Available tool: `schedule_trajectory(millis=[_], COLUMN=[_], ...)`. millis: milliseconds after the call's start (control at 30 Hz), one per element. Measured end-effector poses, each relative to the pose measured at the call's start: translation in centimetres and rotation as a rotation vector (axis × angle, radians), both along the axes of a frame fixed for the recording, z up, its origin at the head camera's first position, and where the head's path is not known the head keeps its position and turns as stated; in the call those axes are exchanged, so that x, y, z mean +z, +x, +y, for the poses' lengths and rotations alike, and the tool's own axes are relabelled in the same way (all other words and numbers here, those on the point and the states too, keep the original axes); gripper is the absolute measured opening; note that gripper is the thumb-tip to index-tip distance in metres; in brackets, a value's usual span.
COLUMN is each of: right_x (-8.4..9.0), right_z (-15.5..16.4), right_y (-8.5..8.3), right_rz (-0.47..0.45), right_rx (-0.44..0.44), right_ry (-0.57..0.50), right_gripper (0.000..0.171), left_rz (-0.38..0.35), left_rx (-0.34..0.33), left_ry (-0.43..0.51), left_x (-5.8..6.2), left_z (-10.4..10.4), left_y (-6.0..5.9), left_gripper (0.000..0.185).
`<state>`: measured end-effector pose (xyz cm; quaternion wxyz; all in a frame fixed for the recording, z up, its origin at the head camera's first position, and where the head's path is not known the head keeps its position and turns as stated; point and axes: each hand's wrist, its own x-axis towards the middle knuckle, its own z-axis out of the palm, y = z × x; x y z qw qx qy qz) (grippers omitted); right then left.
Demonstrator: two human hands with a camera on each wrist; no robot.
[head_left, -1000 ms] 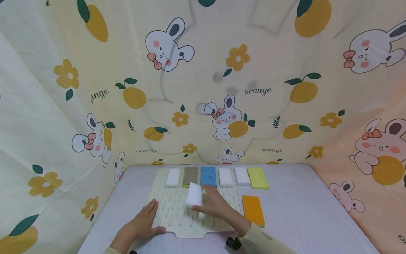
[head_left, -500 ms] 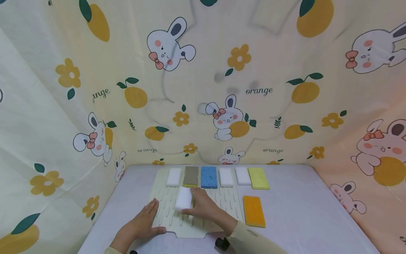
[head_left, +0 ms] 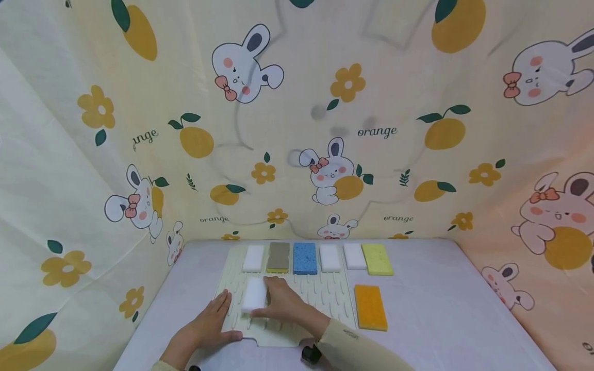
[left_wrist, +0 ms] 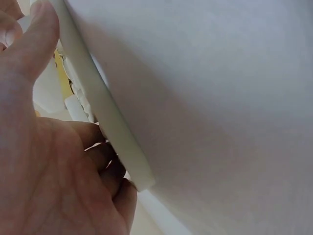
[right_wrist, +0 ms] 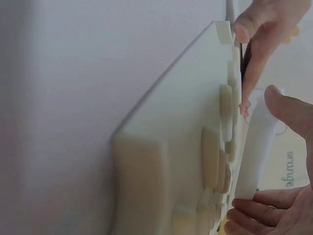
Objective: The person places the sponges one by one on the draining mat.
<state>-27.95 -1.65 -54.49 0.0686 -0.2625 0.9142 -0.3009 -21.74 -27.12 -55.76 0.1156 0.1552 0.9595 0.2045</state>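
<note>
My right hand (head_left: pixel 290 304) pinches a white sponge block (head_left: pixel 254 293) between thumb and fingers, over the left front part of a cream ridged mat (head_left: pixel 320 301). In the right wrist view the block (right_wrist: pixel 257 152) is held by its two ends and looks tilted above the ridges. My left hand (head_left: pixel 210 322) rests at the mat's left edge, fingers extended and thumb by the front corner. The left wrist view has its fingertips against the mat's rim (left_wrist: pixel 115 127). Along the mat's far side lie a white block (head_left: pixel 253 258), a brown-and-yellow sponge (head_left: pixel 278 256), a blue sponge (head_left: pixel 304 258) and another white block (head_left: pixel 330 258).
Right of the mat, a further white block (head_left: pixel 355 256) lies beside a yellow sponge (head_left: pixel 377 259). Closer to me is an orange sponge (head_left: pixel 370 307). A pale cloth covers the table (head_left: pixel 436 309). Patterned curtain (head_left: pixel 297 113) surrounds the back and sides.
My right hand has carried the white block leftward across the mat and slightly toward me, from in front of the blue and brown sponges. The left hand has stayed in place.
</note>
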Motion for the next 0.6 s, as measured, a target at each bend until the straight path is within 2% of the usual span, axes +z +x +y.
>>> schedule_trajectory(millis=[167,400,600], right_x=[0.0,-0.4,-0.3], right_z=[-0.9,-1.7,-2.3], right_y=[-0.1,-0.4,-0.3], right_rz=[0.033,0.056,0.081], right_rx=[0.009,0.015,0.014], right_ry=[0.051,0.078,0.122], right_gripper=[0.106,0.099,0.102], left_rz=[0.018,-0.006,-0.007], left_rx=[-0.019,0.034,0.045], left_ry=[-0.004,-0.044,-0.081], left_x=[-0.2,0.3,0.3], left_z=[0.1,0.7,0.5], left_y=[-0.2,-0.1,-0.1], left_gripper=[0.125,0.119,0.118])
